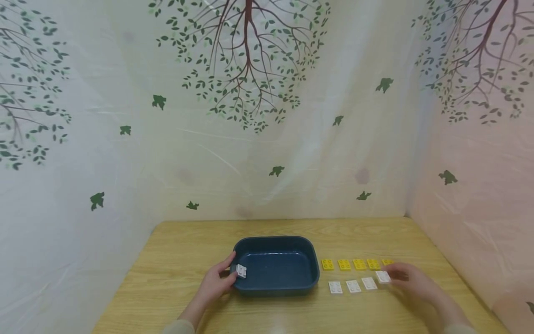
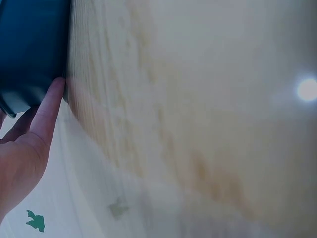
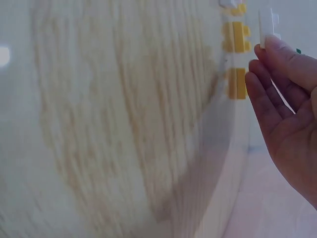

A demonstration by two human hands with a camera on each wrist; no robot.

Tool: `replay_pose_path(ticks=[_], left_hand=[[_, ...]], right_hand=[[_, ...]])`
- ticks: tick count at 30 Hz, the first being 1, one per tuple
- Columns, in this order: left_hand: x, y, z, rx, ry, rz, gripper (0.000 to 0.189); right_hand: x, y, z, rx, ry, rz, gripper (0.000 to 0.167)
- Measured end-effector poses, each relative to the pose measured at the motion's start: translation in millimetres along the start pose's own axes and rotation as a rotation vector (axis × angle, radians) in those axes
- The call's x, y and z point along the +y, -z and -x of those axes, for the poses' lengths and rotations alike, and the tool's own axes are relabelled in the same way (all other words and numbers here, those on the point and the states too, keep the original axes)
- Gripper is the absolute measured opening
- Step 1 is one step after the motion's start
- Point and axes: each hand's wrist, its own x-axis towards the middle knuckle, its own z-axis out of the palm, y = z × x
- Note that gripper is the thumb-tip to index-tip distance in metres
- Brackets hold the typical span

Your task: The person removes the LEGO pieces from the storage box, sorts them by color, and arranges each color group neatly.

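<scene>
My left hand holds the left end of a dark blue rectangular container, its thumb and fingers spread along the wall. In the left wrist view, one finger lies straight against the container. A white studded brick shows just inside the container's left end, close by the thumb. At the right, my right hand pinches another white brick between thumb and fingertips. That white brick appears edge-on in the right wrist view, above the table.
A row of several yellow bricks lies right of the container; the rightmost is partly behind the right hand. In front of them is a row of white bricks. The wooden table meets a curtain printed with trees and leaves.
</scene>
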Motion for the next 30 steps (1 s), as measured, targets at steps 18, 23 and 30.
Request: replay_pose_path(ticks=[18, 23, 30], left_hand=[[3.1, -1.4, 3.3, 0.006, -0.006, 0.010, 0.060], [3.1, -1.6, 4.2, 0.001, -0.005, 0.020, 0.060], [3.0, -2.1, 5.6, -0.001, 0.005, 0.024, 0.061]], right_hand=[[-0.8, 5.0, 7.2, -0.092, -0.144, -0.016, 0.035], [2.2, 2.3, 8.4, -0.072, -0.099, 0.000, 0.033], [7.3, -0.8, 10.2, -0.082, -0.113, -0.099, 0.035]])
